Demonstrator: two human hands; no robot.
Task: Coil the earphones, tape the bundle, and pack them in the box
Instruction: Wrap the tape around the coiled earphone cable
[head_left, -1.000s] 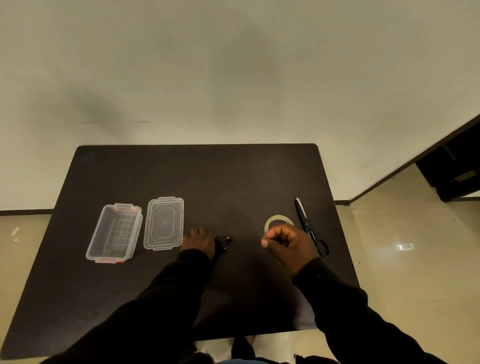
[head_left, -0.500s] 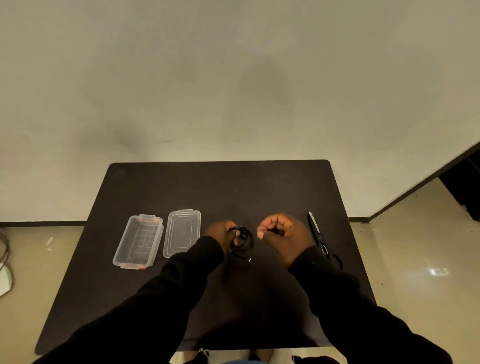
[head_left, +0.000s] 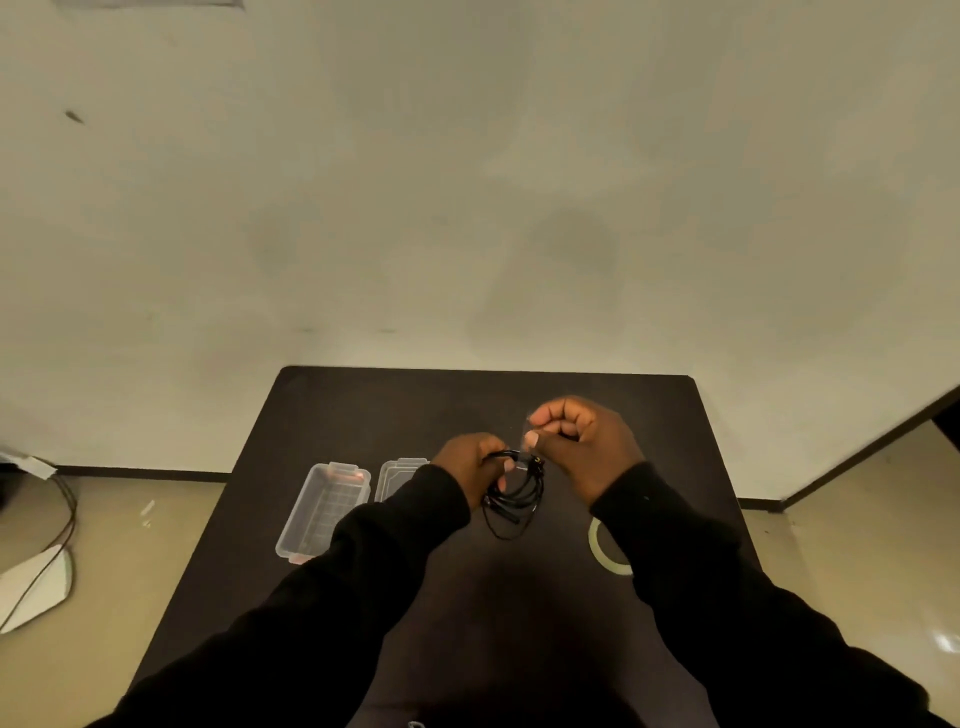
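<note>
My left hand (head_left: 470, 462) grips the top of a coiled bundle of black earphones (head_left: 511, 506), which hangs in loops above the dark table (head_left: 363, 405). Just to its right, my right hand (head_left: 582, 441) is closed, thumb and forefinger pinching what looks like a small clear piece of tape next to the top of the coil. A clear plastic box (head_left: 324, 512) lies open on the table left of my left arm. Its clear lid (head_left: 397, 475) lies beside it, partly hidden by my sleeve. The tape roll (head_left: 602, 551) shows partly under my right forearm.
The table stands against a pale wall. Left of the table, a black cable (head_left: 62, 525) and a white object (head_left: 36, 587) lie on the floor. The scissors are hidden behind my right arm.
My left hand has lifted the earphone coil off the table and both hands have risen and come together. The camera has tilted upward, so the table sits lower in the frame.
</note>
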